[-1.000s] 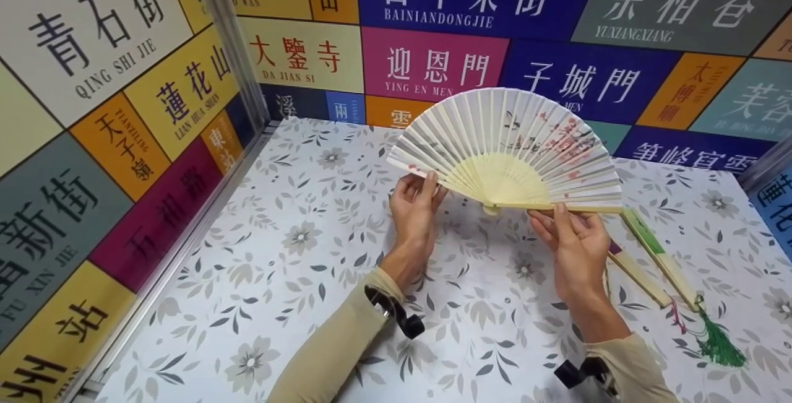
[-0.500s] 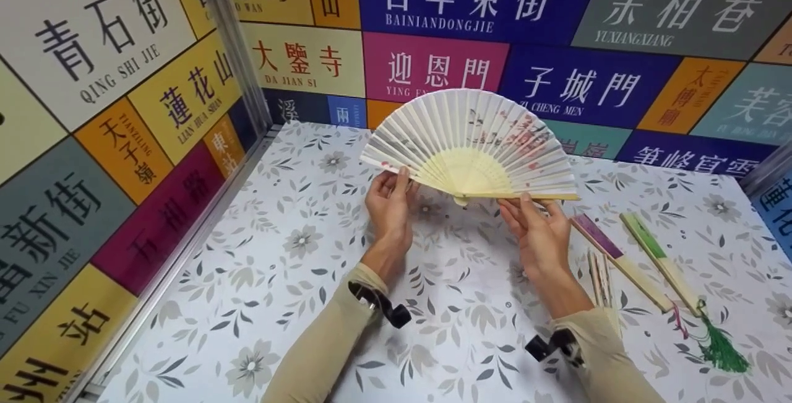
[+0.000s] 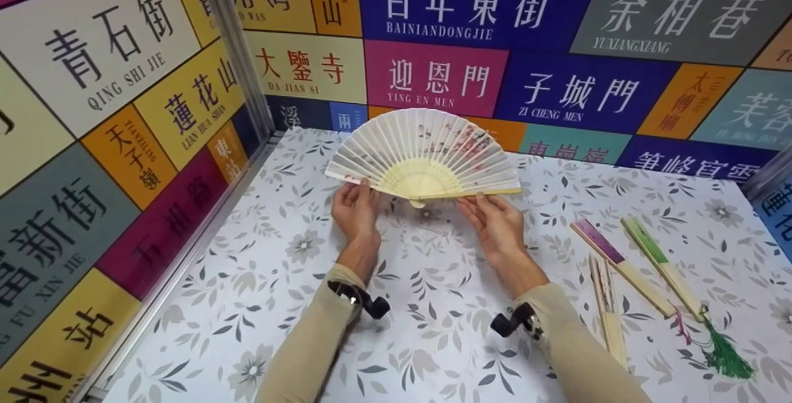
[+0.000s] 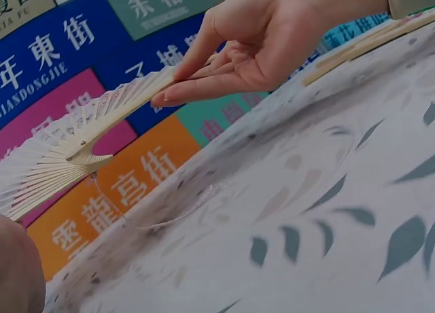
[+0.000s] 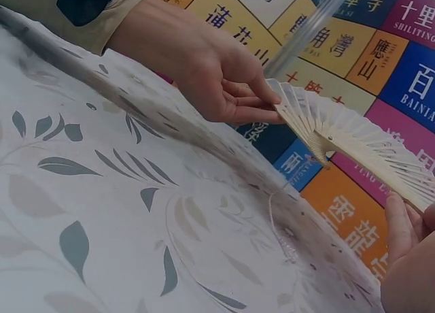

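A white folding fan (image 3: 427,158) with pale ribs and pink-red blossoms is spread wide between both hands. My left hand (image 3: 357,214) pinches its left outer rib, thumb on top. My right hand (image 3: 498,223) pinches the right outer rib between thumb and fingers. In the left wrist view the right hand (image 4: 251,51) has its fingertips on the guard rib, and a thin pale cord (image 4: 146,224) hangs from the fan's pivot. The right wrist view shows the left hand (image 5: 217,78) at the opposite outer rib.
Several folded fans lie on the floral-patterned tablecloth (image 3: 433,329) at the right: a purple one (image 3: 600,242), a green one (image 3: 646,245) with a green tassel (image 3: 727,350), and a pale patterned one (image 3: 603,291) beside the right forearm. Panels with street names (image 3: 458,4) stand behind.
Both hands have carried the spread fan to the left and slightly down. The folded fans at the right, earlier partly covered by the right arm, now show more fully.
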`<state>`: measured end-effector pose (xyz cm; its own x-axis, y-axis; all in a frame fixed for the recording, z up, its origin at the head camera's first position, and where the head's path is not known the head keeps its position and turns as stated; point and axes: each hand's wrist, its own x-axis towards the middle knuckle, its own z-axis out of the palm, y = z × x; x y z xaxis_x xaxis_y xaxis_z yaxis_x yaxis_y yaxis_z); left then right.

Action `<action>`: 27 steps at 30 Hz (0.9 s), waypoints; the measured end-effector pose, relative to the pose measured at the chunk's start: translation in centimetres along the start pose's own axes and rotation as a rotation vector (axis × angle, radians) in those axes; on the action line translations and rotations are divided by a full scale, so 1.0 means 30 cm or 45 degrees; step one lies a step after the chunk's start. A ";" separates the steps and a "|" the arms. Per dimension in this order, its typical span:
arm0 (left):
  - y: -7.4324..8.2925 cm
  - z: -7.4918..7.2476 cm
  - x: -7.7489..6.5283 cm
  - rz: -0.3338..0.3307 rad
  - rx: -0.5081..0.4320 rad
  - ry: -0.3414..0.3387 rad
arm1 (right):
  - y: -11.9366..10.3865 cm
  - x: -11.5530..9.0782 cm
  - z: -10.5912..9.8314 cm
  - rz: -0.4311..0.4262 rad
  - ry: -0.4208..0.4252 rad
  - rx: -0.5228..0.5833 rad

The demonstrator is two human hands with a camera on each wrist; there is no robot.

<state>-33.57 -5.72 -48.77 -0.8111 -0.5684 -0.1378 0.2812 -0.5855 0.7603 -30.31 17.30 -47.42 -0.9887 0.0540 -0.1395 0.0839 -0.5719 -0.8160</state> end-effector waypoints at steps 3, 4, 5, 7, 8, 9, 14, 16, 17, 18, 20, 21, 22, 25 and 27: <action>0.008 -0.023 0.034 -0.009 0.069 0.048 | 0.032 0.034 0.025 0.017 0.006 -0.008; 0.010 -0.030 0.044 -0.011 0.097 0.063 | 0.041 0.045 0.031 0.027 0.009 -0.013; 0.013 -0.036 0.053 -0.012 0.125 0.076 | 0.049 0.055 0.036 0.038 0.009 -0.019; 0.020 -0.045 0.070 -0.012 0.157 0.093 | 0.063 0.076 0.044 0.068 0.012 -0.024; 0.023 -0.049 0.079 -0.010 0.169 0.103 | 0.070 0.086 0.048 0.079 0.013 -0.032; 0.026 -0.053 0.087 -0.009 0.183 0.112 | 0.075 0.096 0.052 0.094 0.013 -0.037; 0.043 -0.072 0.127 -0.034 0.217 0.146 | 0.094 0.139 0.075 0.163 0.015 -0.060; 0.048 -0.080 0.139 -0.053 0.217 0.154 | 0.101 0.154 0.084 0.192 0.023 -0.075; 0.050 -0.084 0.144 -0.059 0.227 0.160 | 0.104 0.162 0.088 0.206 0.029 -0.085; 0.051 -0.088 0.147 -0.067 0.235 0.165 | 0.107 0.169 0.093 0.222 0.036 -0.095; 0.053 -0.095 0.153 -0.073 0.279 0.181 | 0.113 0.182 0.102 0.257 0.062 -0.104; 0.054 -0.097 0.154 -0.073 0.286 0.186 | 0.114 0.189 0.106 0.273 0.075 -0.104; 0.055 -0.098 0.155 -0.065 0.315 0.192 | 0.116 0.196 0.110 0.288 0.089 -0.103; 0.055 -0.098 0.160 -0.038 0.383 0.199 | 0.115 0.216 0.118 0.328 0.116 -0.085; 0.057 -0.096 0.164 -0.024 0.392 0.194 | 0.112 0.229 0.119 0.358 0.099 -0.059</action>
<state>-35.60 -11.19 -49.97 -0.7223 -0.6524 -0.2293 0.0801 -0.4083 0.9093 -37.27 12.82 -49.11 -0.9136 -0.0381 -0.4049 0.3608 -0.5356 -0.7636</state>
